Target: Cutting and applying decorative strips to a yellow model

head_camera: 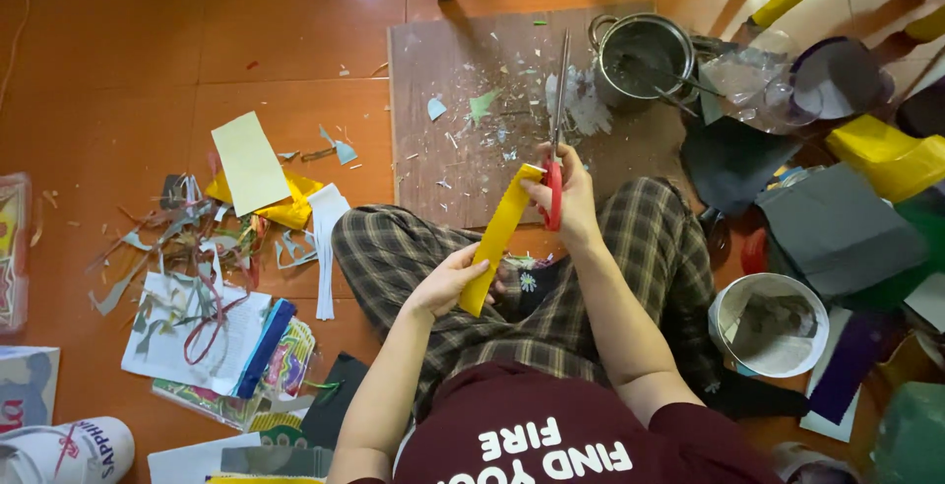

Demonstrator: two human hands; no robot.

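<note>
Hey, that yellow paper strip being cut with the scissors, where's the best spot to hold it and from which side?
Probably the lower end of the yellow paper strip, from its left, where the left hand pinches it now. The strip slants up to the right and its top end meets the red-handled scissors in the right hand, so a low grip stays away from the blades.

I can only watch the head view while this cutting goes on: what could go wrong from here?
1. The left hand pinches the yellow paper strip near its lower end only, so it may flop or twist and the cut could wander.
2. The right hand holds the red-handled scissors close to the strip's top, and fingers near the blades could get nicked.
3. The long blades point toward the metal pot and might knock it.
</note>
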